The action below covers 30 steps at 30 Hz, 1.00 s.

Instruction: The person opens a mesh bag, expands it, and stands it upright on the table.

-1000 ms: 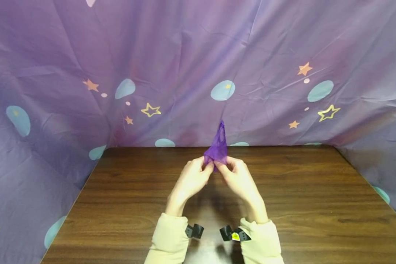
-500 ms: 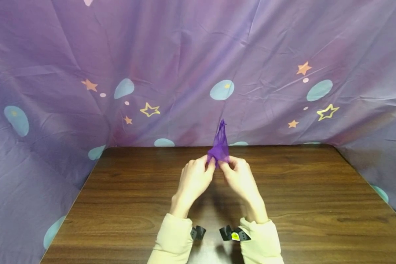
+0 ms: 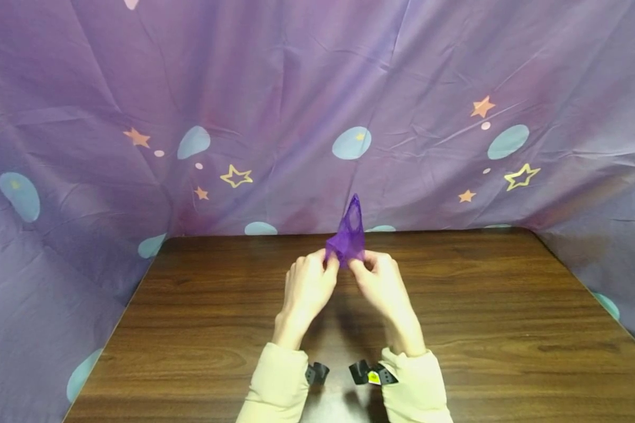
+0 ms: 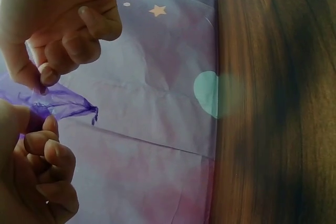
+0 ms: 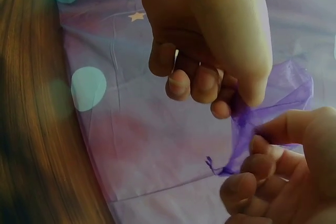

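Note:
Both hands hold a sheer purple organza drawstring bag above the far half of the table. Its narrow end points away and tapers to a tip, where short cord ends hang. In the head view my left hand pinches the near left side of the bag between thumb and fingers. My right hand pinches the near right side, with a small gap between the two thumbs. The remaining fingers of both hands are curled in the wrist views. Fabric under the fingertips is partly hidden.
A brown wood-grain table lies beneath the hands. Behind it and at its sides hangs a purple cloth backdrop printed with stars and blue shapes. Black wrist cameras sit inside the pale sleeve cuffs.
The thumbs were nearly together a second ago and now stand further apart. The left hand shifted right, then slightly back left. Both hands keep their pinch on the bag.

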### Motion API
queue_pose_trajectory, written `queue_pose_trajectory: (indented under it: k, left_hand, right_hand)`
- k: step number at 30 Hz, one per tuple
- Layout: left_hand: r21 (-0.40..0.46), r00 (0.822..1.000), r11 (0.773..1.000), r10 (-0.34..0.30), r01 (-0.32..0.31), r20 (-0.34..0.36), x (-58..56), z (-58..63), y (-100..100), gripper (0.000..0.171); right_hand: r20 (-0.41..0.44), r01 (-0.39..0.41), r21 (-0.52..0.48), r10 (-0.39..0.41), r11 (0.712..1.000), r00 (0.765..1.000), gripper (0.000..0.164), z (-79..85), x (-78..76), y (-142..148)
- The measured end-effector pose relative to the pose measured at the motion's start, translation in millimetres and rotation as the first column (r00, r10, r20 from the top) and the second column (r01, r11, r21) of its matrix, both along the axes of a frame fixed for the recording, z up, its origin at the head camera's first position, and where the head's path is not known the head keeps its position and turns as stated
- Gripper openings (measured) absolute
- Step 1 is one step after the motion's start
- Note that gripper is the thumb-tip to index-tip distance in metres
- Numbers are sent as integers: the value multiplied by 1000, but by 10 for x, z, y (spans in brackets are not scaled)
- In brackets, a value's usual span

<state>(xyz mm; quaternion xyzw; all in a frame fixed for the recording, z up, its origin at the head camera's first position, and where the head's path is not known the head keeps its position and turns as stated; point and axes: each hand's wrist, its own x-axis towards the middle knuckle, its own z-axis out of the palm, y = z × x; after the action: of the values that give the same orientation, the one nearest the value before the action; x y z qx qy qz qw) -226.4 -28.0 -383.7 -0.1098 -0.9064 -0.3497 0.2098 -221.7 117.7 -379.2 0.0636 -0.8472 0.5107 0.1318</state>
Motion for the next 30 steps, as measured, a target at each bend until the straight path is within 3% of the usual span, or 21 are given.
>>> queue_pose_trajectory:
  k: [6, 14, 21, 26, 30]
  left_hand:
    - [-15, 999, 999, -47, 47, -6, -3, -15, 7, 36]
    - [-18, 999, 999, -46, 46, 26, 13, -5, 37, 34]
    - [20, 994, 998, -61, 59, 88, -13, -24, 42, 34]
    - [74, 987, 992, -112, 104, 112, -17, -14, -5, 20]
    - [119, 983, 984, -148, 135, 106, -3, 9, -30, 34]
  right_hand:
    - [99, -89, -64, 95, 994, 991, 17, -28, -5, 51]
    - [150, -66, -210, 98, 976, 984, 23, -29, -6, 53]
    - [144, -56, -140, 77, 988, 987, 25, -46, -4, 78]
    - [128, -72, -128, 88, 989, 988, 26, -46, -22, 67]
    - [132, -82, -142, 101, 986, 986, 25, -48, -34, 48]
